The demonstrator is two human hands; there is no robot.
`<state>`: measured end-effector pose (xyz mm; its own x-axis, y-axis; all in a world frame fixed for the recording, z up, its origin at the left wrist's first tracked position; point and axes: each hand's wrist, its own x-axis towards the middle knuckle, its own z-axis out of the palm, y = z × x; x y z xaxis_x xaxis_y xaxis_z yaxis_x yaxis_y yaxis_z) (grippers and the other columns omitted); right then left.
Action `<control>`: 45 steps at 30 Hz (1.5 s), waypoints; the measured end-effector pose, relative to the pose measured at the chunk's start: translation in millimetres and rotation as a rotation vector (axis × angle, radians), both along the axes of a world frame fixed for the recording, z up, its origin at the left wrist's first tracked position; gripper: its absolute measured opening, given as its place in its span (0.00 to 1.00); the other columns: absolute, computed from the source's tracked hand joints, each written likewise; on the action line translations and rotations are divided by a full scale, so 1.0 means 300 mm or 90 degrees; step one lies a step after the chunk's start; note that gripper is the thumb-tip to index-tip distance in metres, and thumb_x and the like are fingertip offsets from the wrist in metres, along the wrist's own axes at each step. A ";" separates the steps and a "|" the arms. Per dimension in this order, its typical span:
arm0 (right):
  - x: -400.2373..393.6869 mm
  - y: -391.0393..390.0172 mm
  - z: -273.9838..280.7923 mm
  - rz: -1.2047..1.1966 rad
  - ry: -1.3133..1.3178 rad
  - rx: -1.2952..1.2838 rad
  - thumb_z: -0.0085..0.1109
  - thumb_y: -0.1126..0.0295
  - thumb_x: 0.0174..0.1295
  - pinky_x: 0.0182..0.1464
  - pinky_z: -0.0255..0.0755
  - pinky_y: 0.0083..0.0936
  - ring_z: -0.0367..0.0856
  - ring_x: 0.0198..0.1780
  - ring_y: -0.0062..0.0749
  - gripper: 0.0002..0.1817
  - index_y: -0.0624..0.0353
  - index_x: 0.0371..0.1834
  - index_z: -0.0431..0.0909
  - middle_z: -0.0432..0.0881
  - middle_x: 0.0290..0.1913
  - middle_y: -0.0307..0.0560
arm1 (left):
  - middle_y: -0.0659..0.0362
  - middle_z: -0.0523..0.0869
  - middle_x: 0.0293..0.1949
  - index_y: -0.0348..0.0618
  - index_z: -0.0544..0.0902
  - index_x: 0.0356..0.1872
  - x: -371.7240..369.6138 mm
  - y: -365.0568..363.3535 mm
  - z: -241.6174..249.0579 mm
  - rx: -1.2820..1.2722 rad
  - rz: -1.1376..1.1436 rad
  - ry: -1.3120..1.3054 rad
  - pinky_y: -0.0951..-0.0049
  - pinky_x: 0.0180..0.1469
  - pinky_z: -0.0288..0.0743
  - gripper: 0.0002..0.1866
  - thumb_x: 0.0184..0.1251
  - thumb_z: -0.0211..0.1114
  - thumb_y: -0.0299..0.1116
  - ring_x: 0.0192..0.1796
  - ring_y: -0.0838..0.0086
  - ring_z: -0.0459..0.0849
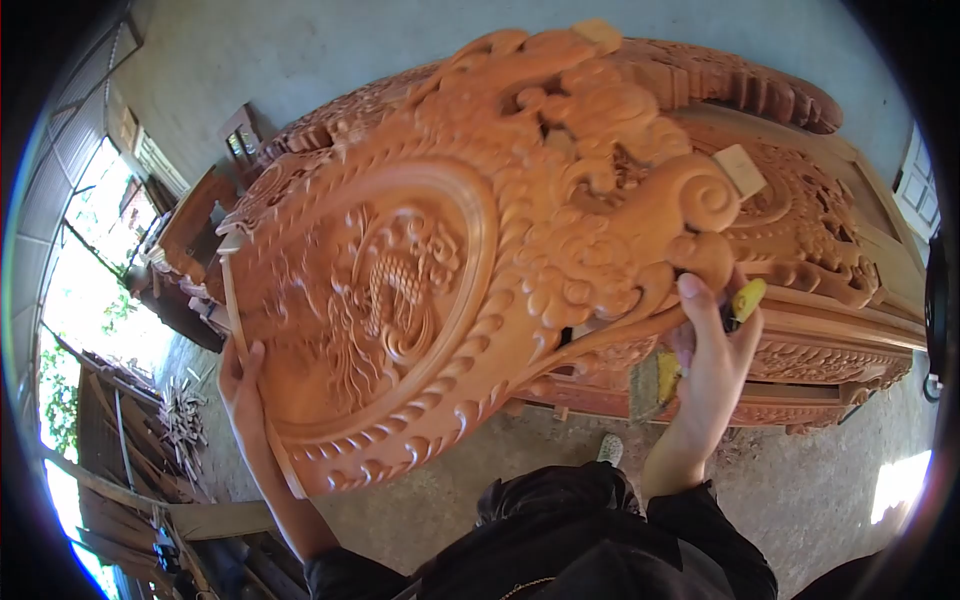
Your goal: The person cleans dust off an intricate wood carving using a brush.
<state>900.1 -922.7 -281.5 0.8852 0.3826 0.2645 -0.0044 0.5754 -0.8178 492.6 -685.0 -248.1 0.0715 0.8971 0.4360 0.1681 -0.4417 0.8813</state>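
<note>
A large carved wooden panel [400, 300] is held up tilted before me, with a dragon-like relief inside an oval frame and scrollwork on its right. My left hand [243, 385] grips its left edge, along a pale wooden strip. At the lower right scroll, my right hand [715, 345] has its thumb on the panel's edge, its other fingers partly hidden. A small yellow-ended object [748, 298] sticks out between the thumb and fingers of this hand; its kind I cannot make out. Small pale wood blocks [739, 172] sit on the panel's outer edge.
Behind the panel stands more carved wooden furniture [830, 335], reaching to the right. Scrap wood strips [183, 420] lie on the floor at left, near stacked boards [115, 440]. A blue wall [330, 50] rises at the back. My shoe [610, 448] shows on the concrete floor.
</note>
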 end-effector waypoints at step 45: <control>-0.418 0.193 -0.356 0.182 0.022 -0.164 0.69 0.72 0.61 0.16 0.55 0.12 0.67 0.16 0.09 0.19 0.64 0.54 0.78 0.81 0.29 0.36 | 0.51 0.83 0.58 0.29 0.69 0.72 -0.595 -0.444 -0.606 -0.215 0.214 -0.217 0.74 0.58 0.76 0.30 0.70 0.67 0.21 0.55 0.70 0.83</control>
<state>774.8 -864.6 -388.2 0.7400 0.6652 0.0996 -0.1649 0.3229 -0.9320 314.0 -818.2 -429.8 -0.3357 0.9393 0.0708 -0.0674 -0.0989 0.9928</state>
